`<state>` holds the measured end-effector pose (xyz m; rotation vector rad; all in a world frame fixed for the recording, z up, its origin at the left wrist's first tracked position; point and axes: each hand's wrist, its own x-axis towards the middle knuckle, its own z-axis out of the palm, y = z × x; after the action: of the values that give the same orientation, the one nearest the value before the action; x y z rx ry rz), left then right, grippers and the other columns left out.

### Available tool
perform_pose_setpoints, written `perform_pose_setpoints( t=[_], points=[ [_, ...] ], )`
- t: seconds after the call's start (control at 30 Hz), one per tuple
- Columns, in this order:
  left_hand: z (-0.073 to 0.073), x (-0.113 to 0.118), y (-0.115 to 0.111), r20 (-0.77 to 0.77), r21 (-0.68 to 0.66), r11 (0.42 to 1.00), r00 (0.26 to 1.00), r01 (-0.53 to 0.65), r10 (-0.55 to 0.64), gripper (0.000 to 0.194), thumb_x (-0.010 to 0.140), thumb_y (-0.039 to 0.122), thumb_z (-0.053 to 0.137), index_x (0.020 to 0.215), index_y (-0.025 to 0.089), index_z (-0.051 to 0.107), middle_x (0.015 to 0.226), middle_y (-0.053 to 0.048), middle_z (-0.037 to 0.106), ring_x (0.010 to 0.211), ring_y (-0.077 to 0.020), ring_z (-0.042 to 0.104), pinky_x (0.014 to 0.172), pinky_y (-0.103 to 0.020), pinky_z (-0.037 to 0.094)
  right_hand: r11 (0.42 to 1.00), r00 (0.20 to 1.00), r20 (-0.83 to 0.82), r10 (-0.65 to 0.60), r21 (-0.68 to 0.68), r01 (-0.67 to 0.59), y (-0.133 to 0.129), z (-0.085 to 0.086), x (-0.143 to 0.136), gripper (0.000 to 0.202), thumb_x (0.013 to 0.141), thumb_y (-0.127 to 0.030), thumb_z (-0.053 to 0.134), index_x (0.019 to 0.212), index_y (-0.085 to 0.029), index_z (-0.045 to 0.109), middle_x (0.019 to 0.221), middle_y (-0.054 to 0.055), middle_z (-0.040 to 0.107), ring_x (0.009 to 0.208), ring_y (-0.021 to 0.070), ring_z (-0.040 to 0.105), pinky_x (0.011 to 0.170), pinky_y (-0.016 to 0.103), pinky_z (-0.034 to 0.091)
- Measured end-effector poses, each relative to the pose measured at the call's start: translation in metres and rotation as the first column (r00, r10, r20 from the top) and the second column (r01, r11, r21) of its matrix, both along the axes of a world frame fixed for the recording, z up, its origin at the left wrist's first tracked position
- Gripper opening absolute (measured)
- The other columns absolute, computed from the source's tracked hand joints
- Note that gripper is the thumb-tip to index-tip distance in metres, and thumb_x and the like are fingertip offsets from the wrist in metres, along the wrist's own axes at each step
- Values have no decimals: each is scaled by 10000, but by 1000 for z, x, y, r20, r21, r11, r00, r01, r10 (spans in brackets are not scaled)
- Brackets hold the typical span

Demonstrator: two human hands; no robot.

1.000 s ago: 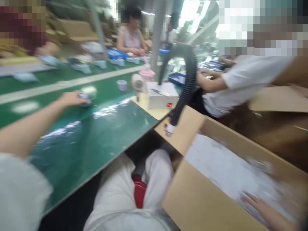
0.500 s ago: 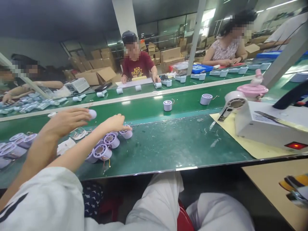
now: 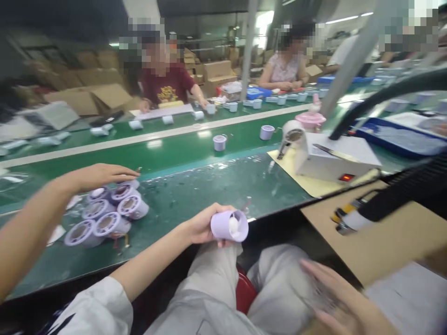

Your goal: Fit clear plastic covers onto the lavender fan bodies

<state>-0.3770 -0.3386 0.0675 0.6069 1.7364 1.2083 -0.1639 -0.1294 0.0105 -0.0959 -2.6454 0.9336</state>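
My left hand (image 3: 201, 226) is closed around a lilac fan housing (image 3: 219, 226), a short tube whose open end faces right and shows a white hub and blades. It is held over the table's front edge, above my lap. At the lower right, my right hand (image 3: 344, 295) is smeared by motion over my right leg; whether its fingers hold anything is unclear. To the left, a pile of similar lilac housings (image 3: 133, 207) lies on the green table, some with thin wires sticking out. Another person's hand (image 3: 101, 177) hovers over the back of that pile.
Two lilac housings (image 3: 220, 143) stand on the green conveyor (image 3: 181, 139). Right of them sit a white box device (image 3: 331, 158) with a red lit switch, a pink dish (image 3: 310, 120) and a blue tray (image 3: 394, 142). A yellow-handled tool (image 3: 352, 209) lies lower right. Co-workers sit opposite.
My left hand has come from the pile toward me with a lilac housing. My right hand has entered at the lower right. The view has turned to the right.
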Motion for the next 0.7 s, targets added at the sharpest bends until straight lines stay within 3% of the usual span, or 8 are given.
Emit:
perform_pose_setpoints(
  t=[0.13,0.23,0.3,0.4,0.43,0.53,0.6,0.7],
  points=[
    [-26,33,44,214,72,959,935,273,-283,322,838,402,461,955,178,662,804,-44,666,502,-105,510,395,-213,345,935,992,-126,11,353,35,-16,20,10,540,866,-184,574,1390,-294,504,1395,142,487,1135,344,559,851,475,549],
    [-30,41,56,129,86,912,903,400,-409,212,805,333,580,907,184,690,832,-21,644,581,-99,501,457,-208,372,890,997,-4,-79,450,72,-18,23,0,475,785,-50,565,1214,-236,647,1409,175,466,1103,367,550,791,492,559],
    [-26,43,57,-129,84,897,897,435,-423,166,833,285,588,913,193,700,887,-21,643,742,-132,554,605,-226,430,947,988,135,-72,319,25,-17,23,0,359,742,-3,580,1007,-211,703,1377,162,487,1111,349,553,785,452,564],
    [-22,49,52,-457,83,913,830,398,-320,178,871,321,598,969,224,710,936,-30,622,855,-163,562,735,-268,430,998,976,218,3,-67,12,-18,24,8,97,791,-111,667,816,-205,664,1254,108,542,1097,281,576,870,398,530],
    [-23,51,50,-492,91,924,823,372,-283,218,851,370,637,1010,238,709,936,-31,611,841,-166,561,732,-276,432,983,978,208,10,-184,29,-19,25,10,52,835,-183,660,789,-207,654,1207,90,557,1080,258,584,897,383,509],
    [-33,55,46,-513,146,929,829,339,-222,516,657,499,803,1101,258,699,963,-44,583,878,-197,575,781,-314,469,904,985,162,-65,-408,127,-22,30,12,284,942,-293,521,699,-201,636,1071,65,593,982,215,604,847,333,488],
    [-42,56,44,-533,169,916,816,364,-225,654,554,519,853,1135,266,692,1070,-70,572,1003,-242,576,894,-371,473,851,978,163,-130,-488,194,-24,32,11,337,931,-301,507,636,-191,626,1005,69,613,905,209,612,746,308,486],
    [-49,56,41,-491,185,892,825,413,-280,730,570,483,858,1234,281,633,1297,-100,534,1183,-284,531,1012,-422,439,764,964,184,-192,-589,264,-24,31,8,316,857,-303,582,565,-189,625,942,69,647,853,211,617,654,286,476]
  ],
)
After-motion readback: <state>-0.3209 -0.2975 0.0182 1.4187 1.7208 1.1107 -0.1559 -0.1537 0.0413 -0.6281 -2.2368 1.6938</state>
